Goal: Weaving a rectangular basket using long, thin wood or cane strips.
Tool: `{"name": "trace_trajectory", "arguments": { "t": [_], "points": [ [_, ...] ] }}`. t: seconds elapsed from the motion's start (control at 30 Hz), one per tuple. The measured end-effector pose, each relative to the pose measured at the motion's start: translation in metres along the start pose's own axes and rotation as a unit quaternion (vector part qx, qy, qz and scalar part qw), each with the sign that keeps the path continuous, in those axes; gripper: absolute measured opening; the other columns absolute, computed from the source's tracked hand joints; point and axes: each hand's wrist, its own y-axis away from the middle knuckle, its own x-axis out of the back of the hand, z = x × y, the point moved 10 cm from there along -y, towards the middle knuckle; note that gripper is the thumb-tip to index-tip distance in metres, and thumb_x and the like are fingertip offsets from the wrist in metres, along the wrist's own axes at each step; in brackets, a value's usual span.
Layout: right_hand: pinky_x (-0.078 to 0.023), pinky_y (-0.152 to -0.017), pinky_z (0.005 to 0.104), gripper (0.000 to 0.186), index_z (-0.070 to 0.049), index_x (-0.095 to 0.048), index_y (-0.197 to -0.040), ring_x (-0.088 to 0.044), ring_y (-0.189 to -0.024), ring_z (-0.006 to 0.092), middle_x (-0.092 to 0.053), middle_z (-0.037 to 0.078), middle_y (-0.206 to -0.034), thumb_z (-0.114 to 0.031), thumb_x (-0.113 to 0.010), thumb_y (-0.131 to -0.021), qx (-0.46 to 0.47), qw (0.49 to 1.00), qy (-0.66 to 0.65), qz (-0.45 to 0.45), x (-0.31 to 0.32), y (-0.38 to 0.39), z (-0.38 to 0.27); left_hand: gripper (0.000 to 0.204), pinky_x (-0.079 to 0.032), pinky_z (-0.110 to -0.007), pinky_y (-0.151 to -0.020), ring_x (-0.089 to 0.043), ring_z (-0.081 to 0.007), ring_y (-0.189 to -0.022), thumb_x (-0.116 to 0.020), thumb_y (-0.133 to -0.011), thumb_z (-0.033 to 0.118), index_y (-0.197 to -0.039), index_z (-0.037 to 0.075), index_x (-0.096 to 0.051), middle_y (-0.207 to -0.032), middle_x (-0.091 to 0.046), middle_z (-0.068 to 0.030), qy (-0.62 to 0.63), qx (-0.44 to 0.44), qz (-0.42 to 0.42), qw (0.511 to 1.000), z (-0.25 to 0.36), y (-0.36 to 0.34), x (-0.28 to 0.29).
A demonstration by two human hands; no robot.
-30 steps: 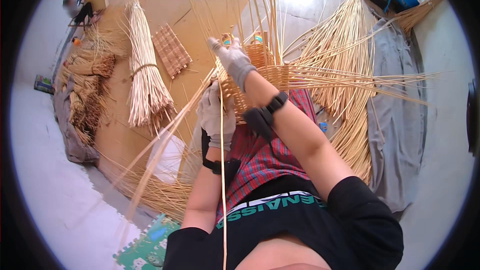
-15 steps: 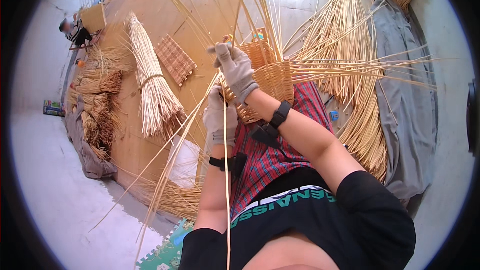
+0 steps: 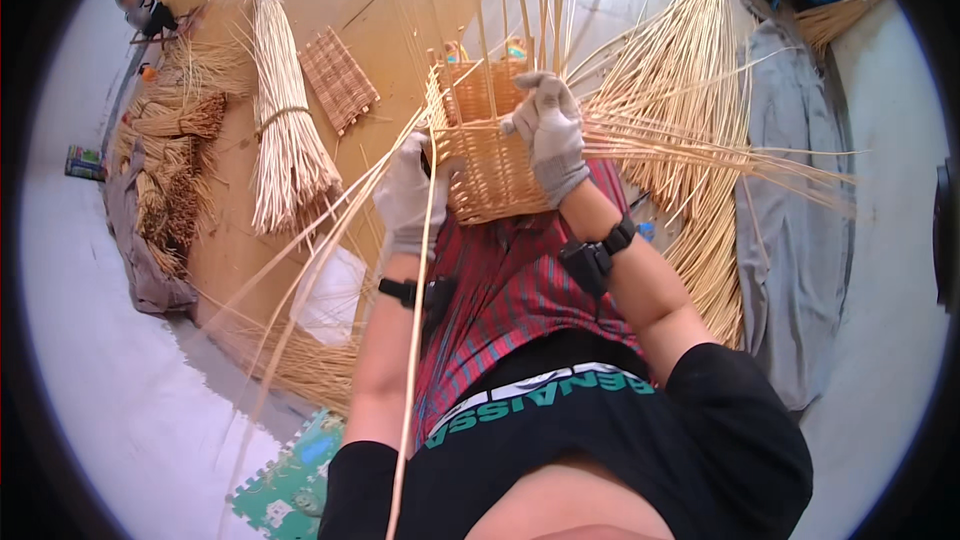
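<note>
Left hand [image 3: 408, 192]: fingers curled, gripping the woven basket [image 3: 492, 180] at left. Right hand [image 3: 555, 135]: fingers half-bent at the basket's near right corner; any hold cannot be determined.

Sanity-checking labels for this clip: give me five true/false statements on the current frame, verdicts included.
1. The left-hand grip is at the left side of the woven basket. True.
2. The right-hand grip is bare. False: it wears a pale glove.
3. The flat woven panel lies to the right of the tied pale bundle. True.
4. The green mat is at the upper right of the picture. False: it is at the lower left.
5. The cloth over the lap is plain yellow. False: it is a mostly red plaid.
</note>
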Motion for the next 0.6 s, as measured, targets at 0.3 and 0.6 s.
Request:
{"name": "trace_trajectory", "arguments": {
  "t": [0.3, 0.6],
  "points": [
    [-0.061, -0.079, 0.0302, 0.017, -0.006, -0.067, -0.114, -0.073, -0.093, 0.0167, -0.075, 0.006, -0.107, -0.013, -0.052, -0.11, -0.047, 0.979, 0.183, 0.076, 0.025, 0.005, -0.021, 0.054, -0.059, -0.036, -0.076, -0.07, -0.0279, -0.093, -0.058, -0.103, 0.008, -0.154, 0.021, -0.051, -0.115, -0.069, -0.0121, 0.155, 0.017, 0.034, 0.987, 0.041, -0.041, -0.004],
    [-0.06, -0.082, 0.0299, 0.024, -0.009, -0.066, -0.121, -0.071, -0.102, 0.0186, -0.073, 0.012, -0.115, 0.001, -0.062, -0.099, -0.122, 0.965, 0.233, 0.005, -0.009, 0.005, 0.003, 0.051, -0.049, -0.027, -0.044, -0.057, -0.0085, -0.051, -0.047, -0.111, 0.014, -0.157, 0.036, -0.045, -0.083, -0.06, -0.0017, 0.425, 0.235, -0.204, 0.85, 0.014, -0.024, -0.066]
  ]
}}
